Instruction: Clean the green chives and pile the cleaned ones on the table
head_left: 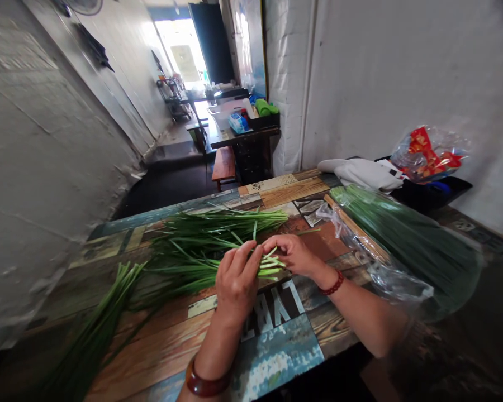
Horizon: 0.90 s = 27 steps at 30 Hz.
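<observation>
My left hand (238, 279), with a dark red bangle on its wrist, is closed over a bunch of garlic chives (197, 267) near the pale cut ends. My right hand (294, 254), wearing a beaded bracelet, has its thumb and fingers bent together at those stem ends, pinching a chive stalk. Its fingertips nearly meet those of the left hand. Behind both hands lies another pile of chives (222, 223), stems pointing right. A separate bundle of chives (104, 318) rests at the table's left, its stem ends toward the back.
The patchwork-print table (276, 340) stands between two walls. On its right are chives in a clear plastic bag (406, 245), a wooden stick (356, 229), a white cap (360, 173) and a red-printed plastic bag (431, 153). Beyond are a wooden bench (224, 163) and another table (226, 139).
</observation>
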Each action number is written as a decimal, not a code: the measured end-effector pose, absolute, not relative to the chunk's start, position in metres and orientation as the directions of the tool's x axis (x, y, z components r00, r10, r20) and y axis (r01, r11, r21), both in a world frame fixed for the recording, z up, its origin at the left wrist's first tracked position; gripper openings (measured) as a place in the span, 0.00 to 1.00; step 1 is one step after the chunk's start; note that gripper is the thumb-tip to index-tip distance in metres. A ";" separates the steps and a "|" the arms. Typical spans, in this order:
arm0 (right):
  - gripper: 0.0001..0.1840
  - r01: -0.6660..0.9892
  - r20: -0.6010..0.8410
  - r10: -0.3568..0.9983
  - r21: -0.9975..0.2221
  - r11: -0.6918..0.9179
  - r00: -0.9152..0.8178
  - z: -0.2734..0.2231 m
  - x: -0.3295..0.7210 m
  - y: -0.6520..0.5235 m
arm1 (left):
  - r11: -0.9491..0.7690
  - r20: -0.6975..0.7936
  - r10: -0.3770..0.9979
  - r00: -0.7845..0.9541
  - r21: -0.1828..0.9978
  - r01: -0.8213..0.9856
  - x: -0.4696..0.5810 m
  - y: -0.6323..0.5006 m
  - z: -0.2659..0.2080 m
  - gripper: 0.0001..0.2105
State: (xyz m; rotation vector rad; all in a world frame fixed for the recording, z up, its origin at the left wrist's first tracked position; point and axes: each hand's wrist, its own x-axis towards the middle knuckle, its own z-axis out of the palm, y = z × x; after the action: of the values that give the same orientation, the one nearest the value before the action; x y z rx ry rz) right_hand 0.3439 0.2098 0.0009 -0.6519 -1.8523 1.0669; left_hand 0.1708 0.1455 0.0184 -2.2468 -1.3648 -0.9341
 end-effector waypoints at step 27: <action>0.05 0.426 0.571 0.625 -0.457 0.781 -0.533 -0.001 0.354 0.218 | -0.421 0.465 0.831 0.305 0.166 0.892 0.163 0.164 0.008 0.16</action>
State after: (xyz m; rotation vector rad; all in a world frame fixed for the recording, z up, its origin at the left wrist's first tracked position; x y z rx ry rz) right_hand 0.3536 0.2183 -0.0008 -0.7765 -2.2138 0.3372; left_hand 0.1627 0.1642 0.0078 -2.4360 -1.6165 -0.7499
